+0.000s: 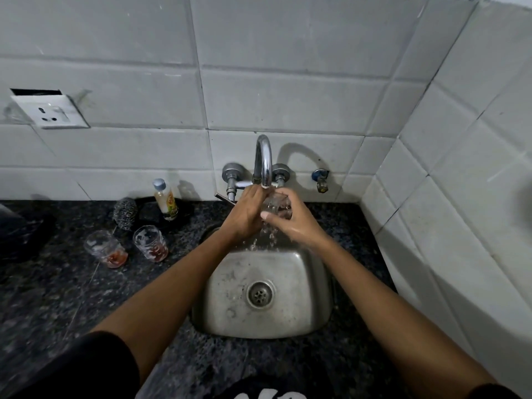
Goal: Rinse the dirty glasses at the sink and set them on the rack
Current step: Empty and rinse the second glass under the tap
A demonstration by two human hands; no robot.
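Under the running tap (pixel 264 162) my right hand (pixel 293 223) grips a clear glass (pixel 277 205), thumb across its front. My left hand (pixel 247 214) is against the glass's left side with its fingers at the rim; how they lie is hidden. Water splashes down into the steel sink (pixel 305 309). Two dirty glasses stand on the dark counter to the left: one (pixel 105 249) with red residue at its bottom, the other (pixel 150 243) with white and red smears. No rack is in view.
A steel scrubber (pixel 125 213) and a small bottle of liquid (pixel 165 203) sit behind the dirty glasses by the wall. A dark object (pixel 20 231) lies at the far left. White tiled walls close the back and right side. A wall socket (pixel 51 110) is at upper left.
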